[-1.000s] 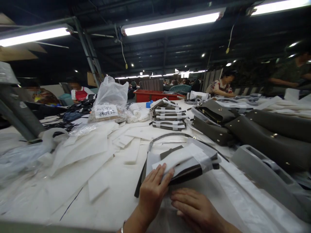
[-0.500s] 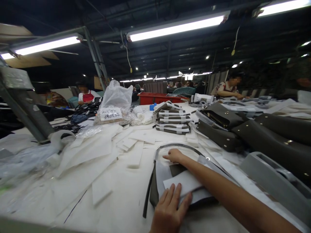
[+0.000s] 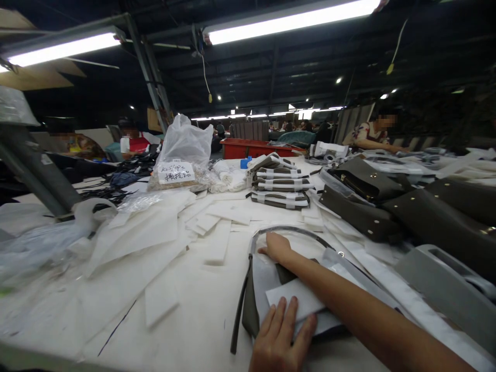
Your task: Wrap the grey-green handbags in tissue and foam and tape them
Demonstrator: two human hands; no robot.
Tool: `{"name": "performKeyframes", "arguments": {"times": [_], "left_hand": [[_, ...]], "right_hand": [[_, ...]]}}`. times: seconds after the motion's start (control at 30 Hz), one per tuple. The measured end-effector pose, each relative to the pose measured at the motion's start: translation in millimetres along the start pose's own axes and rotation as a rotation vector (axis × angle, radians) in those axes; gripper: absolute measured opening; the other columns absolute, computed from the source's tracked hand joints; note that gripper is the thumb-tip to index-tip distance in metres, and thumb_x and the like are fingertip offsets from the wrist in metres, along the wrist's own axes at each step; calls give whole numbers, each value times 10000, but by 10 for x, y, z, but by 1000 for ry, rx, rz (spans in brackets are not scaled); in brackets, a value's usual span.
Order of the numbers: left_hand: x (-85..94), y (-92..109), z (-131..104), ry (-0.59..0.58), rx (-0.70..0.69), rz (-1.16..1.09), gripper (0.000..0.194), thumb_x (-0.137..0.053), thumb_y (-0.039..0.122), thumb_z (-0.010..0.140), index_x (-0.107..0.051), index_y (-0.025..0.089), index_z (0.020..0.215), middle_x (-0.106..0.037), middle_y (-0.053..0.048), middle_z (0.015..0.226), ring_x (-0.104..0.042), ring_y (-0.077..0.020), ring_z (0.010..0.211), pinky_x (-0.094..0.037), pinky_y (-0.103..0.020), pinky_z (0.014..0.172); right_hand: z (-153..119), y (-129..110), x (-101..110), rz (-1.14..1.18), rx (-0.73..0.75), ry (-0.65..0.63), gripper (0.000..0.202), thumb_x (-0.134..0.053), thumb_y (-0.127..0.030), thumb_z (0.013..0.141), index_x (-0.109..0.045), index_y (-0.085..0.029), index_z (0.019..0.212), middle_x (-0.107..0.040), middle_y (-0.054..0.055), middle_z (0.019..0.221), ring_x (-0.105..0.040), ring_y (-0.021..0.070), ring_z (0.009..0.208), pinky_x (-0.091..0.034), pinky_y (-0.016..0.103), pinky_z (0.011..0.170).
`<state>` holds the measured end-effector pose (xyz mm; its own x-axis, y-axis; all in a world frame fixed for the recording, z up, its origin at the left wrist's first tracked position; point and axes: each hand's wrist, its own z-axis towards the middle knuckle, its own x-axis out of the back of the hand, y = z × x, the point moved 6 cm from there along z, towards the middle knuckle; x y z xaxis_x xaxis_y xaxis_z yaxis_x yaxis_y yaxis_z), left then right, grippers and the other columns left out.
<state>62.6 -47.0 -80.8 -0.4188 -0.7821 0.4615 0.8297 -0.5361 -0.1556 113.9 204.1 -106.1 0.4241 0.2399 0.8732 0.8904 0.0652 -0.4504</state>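
One bag, as I watch remotely, lies on the white table. I see the left hand resting, fingers spread, on a white sheet over it; the right hand, fingers curled, sits within the loop of the strap, but from here I cannot tell whether it grips.

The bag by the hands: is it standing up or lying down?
Lying down: the bag is on its side on the table, with the left hand on top.

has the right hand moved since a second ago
Yes, the right hand has reached forward and is now closer to the stacked bundles.
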Motion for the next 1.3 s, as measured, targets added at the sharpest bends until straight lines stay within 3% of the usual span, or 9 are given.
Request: {"name": "performKeyframes", "arguments": {"times": [0.17, 0.33, 0.5, 0.6, 0.77, 0.9, 1.0, 1.1, 1.3], "left_hand": [[11, -6, -20, 36, 20, 2, 302, -519, 245, 987, -672, 336, 1231, -739, -32, 1146, -712, -217, 1041, -599, -301, 842], [-10, 4, -22, -6, -4, 7, 312, -519, 259, 989, -652, 336, 1260, -729, -35, 1173, -700, -213, 1068, -585, -300, 874], [11, -18, -15, -73, -8, 0, 328, -471, 246, 1007, -645, 340, 1268, -713, -36, 1209, -688, -209, 1094, -585, -306, 876], [9, -16, 1, -129, -15, -4, 334, -468, 230, 1006, -642, 331, 1273, -701, -39, 1234, -678, -215, 1113, -584, -321, 886], [38, -30, 53, -141, 16, -19, 360, -409, 178, 1017, -658, 295, 1248, -712, -28, 1210, -690, -210, 1084, -593, -327, 864], [51, -26, 71, -121, 28, -31, 342, -389, 130, 1011, -675, 188, 1190, -722, -36, 1186, -690, -204, 1073, -587, -321, 872], [50, -38, 93, -110, 74, -89, 331, -366, 107, 1008, -682, 140, 1099, -750, -54, 1079, -705, -196, 1010, -578, -320, 893], [28, -67, 130, -190, 107, -185, 280, -402, 157, 1010, -678, 137, 1048, -743, -63, 939, -711, -197, 913, -578, -332, 897], [72, -96, 108, -364, 7, -238, 268, -481, 194, 988, -635, 157, 1205, -708, -87, 1097, -669, -215, 1027, -532, -374, 994]], "right_hand": [[23, 4, -10, 200, 18, -63, 257, -620, -341, 954, -631, -155, 1131, -643, 70, 1142, -642, 213, 976, -558, 408, 842], [-165, 13, 108, 573, 99, -105, 273, -642, -402, 933, -645, -130, 961, -708, 48, 914, -683, 151, 762, -567, 297, 688], [-503, -153, 326, 878, 273, -68, 467, -812, -536, 696, -654, -147, 900, -764, 100, 892, -723, 199, 831, -554, 297, 755], [-722, -238, 447, 942, 360, -47, 516, -823, -531, 664, -709, -135, 973, -769, 110, 940, -717, 229, 889, -545, 347, 824], [-1102, -333, 657, 951, 480, -15, 376, -770, -497, 746, -778, -155, 902, -776, 82, 938, -707, 249, 936, -523, 403, 936], [-1505, -359, 720, 811, 640, -21, 228, -677, -390, 875, -793, -203, 936, -779, 53, 951, -715, 229, 950, -546, 363, 929], [-1849, -287, 647, 607, 765, 55, 190, -650, -251, 893, -784, -266, 1027, -762, 45, 997, -705, 211, 956, -565, 309, 861], [-2114, -137, 517, 441, 829, 204, 239, -611, -180, 900, -782, -286, 1028, -724, 70, 1048, -683, 220, 967, -571, 305, 808], [-2276, 139, 286, 479, 870, 298, 266, -579, -180, 939, -754, -314, 1087, -731, 55, 1002, -699, 205, 911, -591, 311, 818]]}}
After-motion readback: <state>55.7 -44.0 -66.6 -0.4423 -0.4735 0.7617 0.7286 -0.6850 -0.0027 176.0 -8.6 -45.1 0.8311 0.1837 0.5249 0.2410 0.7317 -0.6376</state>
